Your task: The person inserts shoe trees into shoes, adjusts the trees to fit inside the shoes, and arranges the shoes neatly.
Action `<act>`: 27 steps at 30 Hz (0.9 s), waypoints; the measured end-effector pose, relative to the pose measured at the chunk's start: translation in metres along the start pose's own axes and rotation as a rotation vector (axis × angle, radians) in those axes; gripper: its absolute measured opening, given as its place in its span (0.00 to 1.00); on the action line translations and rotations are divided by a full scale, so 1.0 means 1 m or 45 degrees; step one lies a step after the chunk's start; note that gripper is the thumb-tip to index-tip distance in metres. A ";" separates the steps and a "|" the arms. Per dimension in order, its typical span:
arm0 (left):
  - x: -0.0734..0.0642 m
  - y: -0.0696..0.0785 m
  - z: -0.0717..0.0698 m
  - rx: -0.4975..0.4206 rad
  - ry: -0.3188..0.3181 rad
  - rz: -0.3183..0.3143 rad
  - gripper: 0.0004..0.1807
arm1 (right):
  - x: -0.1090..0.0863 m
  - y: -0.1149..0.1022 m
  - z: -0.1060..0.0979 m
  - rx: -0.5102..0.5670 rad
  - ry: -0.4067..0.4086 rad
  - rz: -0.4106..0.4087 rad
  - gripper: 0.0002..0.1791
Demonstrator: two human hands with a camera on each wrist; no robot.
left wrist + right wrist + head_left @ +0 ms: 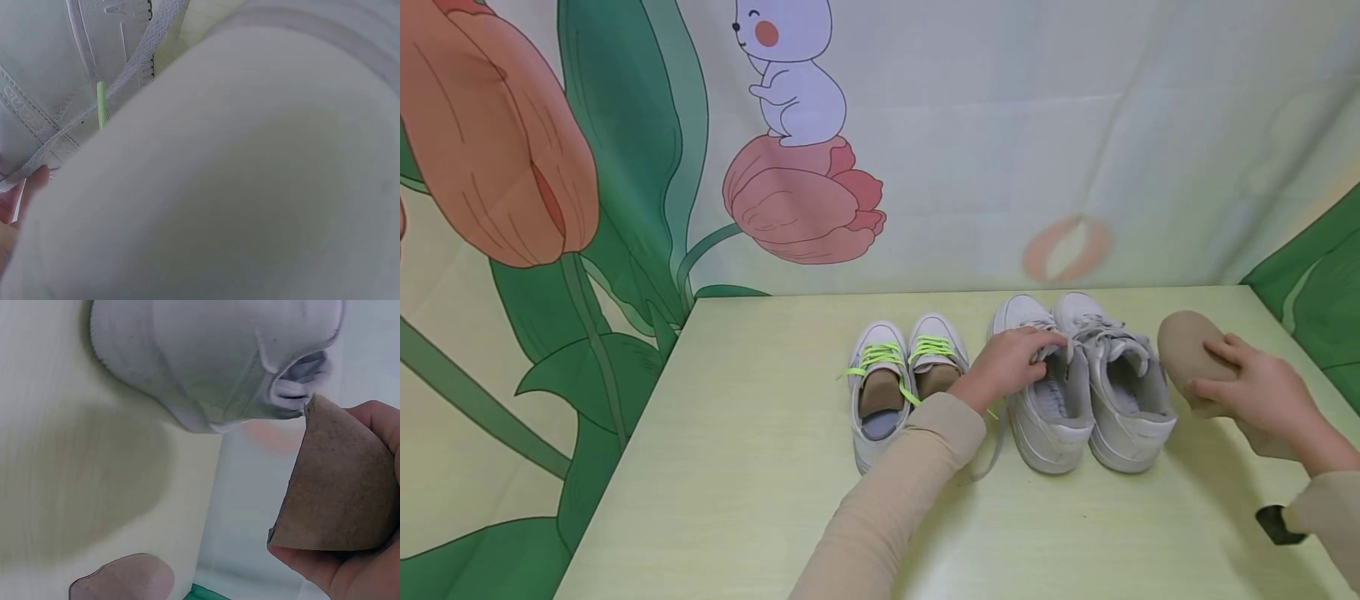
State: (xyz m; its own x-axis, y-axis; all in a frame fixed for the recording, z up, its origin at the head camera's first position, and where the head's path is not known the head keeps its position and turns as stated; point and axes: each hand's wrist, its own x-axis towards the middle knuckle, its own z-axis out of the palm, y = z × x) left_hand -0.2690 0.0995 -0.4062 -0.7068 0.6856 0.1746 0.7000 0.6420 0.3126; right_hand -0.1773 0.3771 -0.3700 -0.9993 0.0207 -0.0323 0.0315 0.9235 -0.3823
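Two large white lace-up sneakers stand side by side right of centre in the head view. My left hand pinches the left sneaker at its tongue and collar; in the left wrist view, a pale lace runs past the fingers. To the right of the right sneaker, my right hand holds a tan moulded shoe insert above the table, thumb and fingers around its edges. The right wrist view shows this insert's curved shell close up.
A second tan insert lies on the pale table below my right hand. Left of the large sneakers stand two smaller white shoes with neon-green laces and brown inserts. A printed curtain hangs behind the table.
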 end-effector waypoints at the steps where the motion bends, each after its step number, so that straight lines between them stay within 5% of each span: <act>1: 0.000 0.000 0.000 0.002 0.001 0.001 0.23 | 0.000 -0.001 -0.001 0.002 0.000 0.001 0.43; 27: -0.001 0.000 -0.001 0.024 -0.020 0.009 0.23 | -0.011 -0.039 -0.013 0.123 -0.056 -0.056 0.45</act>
State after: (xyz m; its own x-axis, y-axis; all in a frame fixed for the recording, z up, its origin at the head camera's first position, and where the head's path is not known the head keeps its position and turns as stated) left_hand -0.2683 0.0987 -0.4051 -0.7002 0.6953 0.1622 0.7070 0.6435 0.2935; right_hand -0.1680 0.3456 -0.3427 -0.9979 -0.0377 -0.0531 -0.0083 0.8819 -0.4713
